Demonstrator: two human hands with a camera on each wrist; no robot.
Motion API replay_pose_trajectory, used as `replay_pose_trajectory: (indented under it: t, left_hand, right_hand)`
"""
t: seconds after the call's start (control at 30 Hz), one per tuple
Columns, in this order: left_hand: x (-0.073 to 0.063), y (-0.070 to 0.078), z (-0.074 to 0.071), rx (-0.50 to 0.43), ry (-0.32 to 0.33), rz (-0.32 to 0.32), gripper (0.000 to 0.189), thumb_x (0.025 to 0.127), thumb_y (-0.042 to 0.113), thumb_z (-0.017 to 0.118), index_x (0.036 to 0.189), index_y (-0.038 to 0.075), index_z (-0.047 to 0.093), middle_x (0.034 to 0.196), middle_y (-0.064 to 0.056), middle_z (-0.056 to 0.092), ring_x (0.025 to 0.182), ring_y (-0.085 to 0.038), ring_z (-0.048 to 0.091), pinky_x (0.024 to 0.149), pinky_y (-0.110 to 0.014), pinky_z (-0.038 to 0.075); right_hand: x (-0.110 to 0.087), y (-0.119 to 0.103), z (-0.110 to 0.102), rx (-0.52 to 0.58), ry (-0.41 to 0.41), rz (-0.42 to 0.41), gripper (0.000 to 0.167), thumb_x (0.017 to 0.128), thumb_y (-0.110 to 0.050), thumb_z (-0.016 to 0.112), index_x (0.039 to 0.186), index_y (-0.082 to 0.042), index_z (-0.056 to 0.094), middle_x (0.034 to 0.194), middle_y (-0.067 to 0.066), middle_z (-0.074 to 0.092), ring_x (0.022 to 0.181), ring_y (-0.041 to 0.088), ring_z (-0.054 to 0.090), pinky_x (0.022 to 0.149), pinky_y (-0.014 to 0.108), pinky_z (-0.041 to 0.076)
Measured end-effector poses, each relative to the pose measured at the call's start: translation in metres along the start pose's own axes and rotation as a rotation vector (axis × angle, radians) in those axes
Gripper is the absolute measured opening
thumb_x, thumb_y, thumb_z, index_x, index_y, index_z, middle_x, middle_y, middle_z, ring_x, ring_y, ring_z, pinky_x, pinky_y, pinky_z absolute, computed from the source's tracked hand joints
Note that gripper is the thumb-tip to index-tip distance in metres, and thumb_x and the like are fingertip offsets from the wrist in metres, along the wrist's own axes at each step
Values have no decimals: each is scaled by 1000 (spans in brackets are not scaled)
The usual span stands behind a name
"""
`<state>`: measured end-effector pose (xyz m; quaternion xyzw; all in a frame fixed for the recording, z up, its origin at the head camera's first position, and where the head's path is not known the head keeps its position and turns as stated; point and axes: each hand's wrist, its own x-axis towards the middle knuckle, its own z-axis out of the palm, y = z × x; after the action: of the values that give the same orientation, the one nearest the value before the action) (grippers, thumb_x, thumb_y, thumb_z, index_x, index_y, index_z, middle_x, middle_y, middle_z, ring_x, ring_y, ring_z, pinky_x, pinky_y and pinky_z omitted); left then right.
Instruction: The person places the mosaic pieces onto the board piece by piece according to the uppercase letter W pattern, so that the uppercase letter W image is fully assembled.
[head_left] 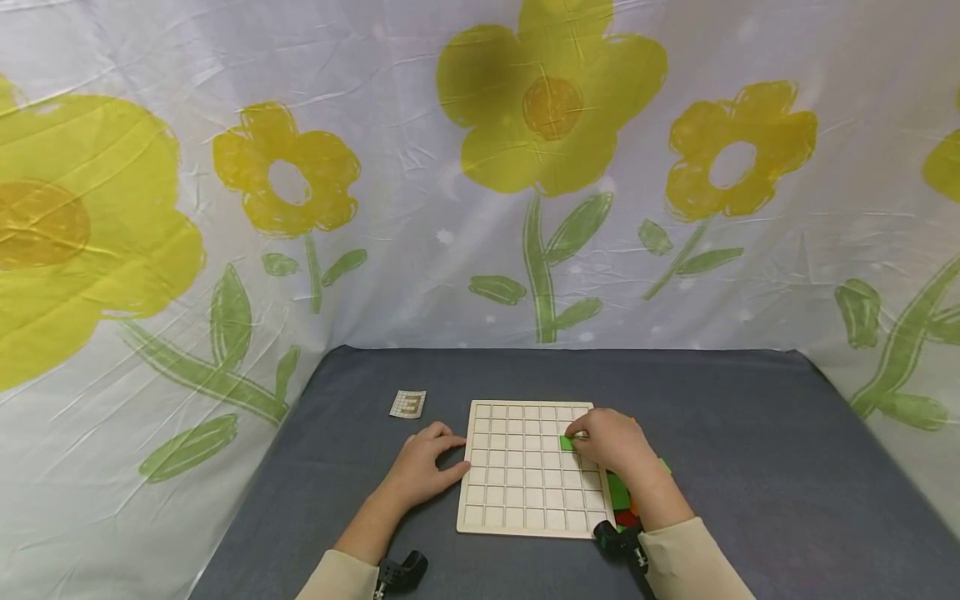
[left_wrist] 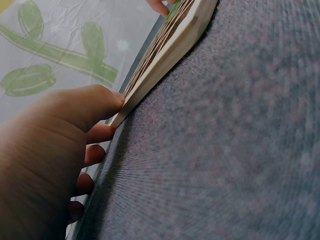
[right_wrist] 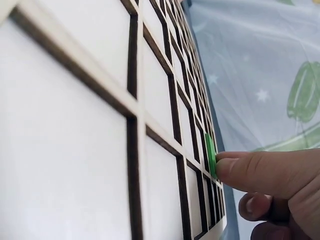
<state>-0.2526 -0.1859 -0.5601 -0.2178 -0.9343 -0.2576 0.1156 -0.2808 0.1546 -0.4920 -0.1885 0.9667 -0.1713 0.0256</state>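
A square wooden grid board (head_left: 517,492) with rows of pale cells lies on the dark cloth. My right hand (head_left: 611,442) is over its upper right part and pinches a small green tile (head_left: 566,443) between thumb and finger. In the right wrist view the green tile (right_wrist: 210,155) stands out from the grid, with the thumb (right_wrist: 237,170) against it. My left hand (head_left: 422,467) rests at the board's left side, thumb and index fingertips touching its edge. The left wrist view shows the thumb (left_wrist: 102,102) at the rim, the other fingers loosely bent beside it.
Beyond the left hand lies a small printed card (head_left: 408,404) with a grid pattern. Green tiles (head_left: 618,492), a red tile (head_left: 627,518) and some orange ones lie by the board's right edge, partly hidden under the right forearm. A flowered cloth (head_left: 420,300) hangs behind the table.
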Motion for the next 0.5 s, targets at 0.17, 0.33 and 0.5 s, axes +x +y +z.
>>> replay_pose_trajectory:
  t: [0.17, 0.33, 0.5]
  left_hand:
    - [0, 2, -1, -3, 5, 10, 37, 91, 37, 79, 121, 15, 76, 107, 4, 59, 91, -14, 56, 84, -44, 43]
    - [0, 2, -1, 0, -4, 2, 37, 91, 37, 79, 121, 15, 76, 107, 3, 59, 92, -15, 56, 85, -44, 43]
    - [0, 2, -1, -4, -7, -10, 37, 91, 36, 79, 121, 14, 76, 107, 3, 59, 92, -15, 56, 86, -45, 43]
  right_hand:
    - [0, 4, -2, 38, -19, 7, 18, 94, -21, 76, 111, -19, 81, 88, -3, 72, 76, 17, 64, 67, 42, 52]
    - [-3, 12, -12, 100, -12, 36, 23, 96, -22, 74, 117, -15, 79, 77, -6, 61, 63, 13, 51, 56, 33, 42]
    - [-8, 20, -24, 145, 22, 26, 25, 98, -17, 71, 121, -10, 77, 71, -2, 55, 56, 16, 46, 54, 34, 38]
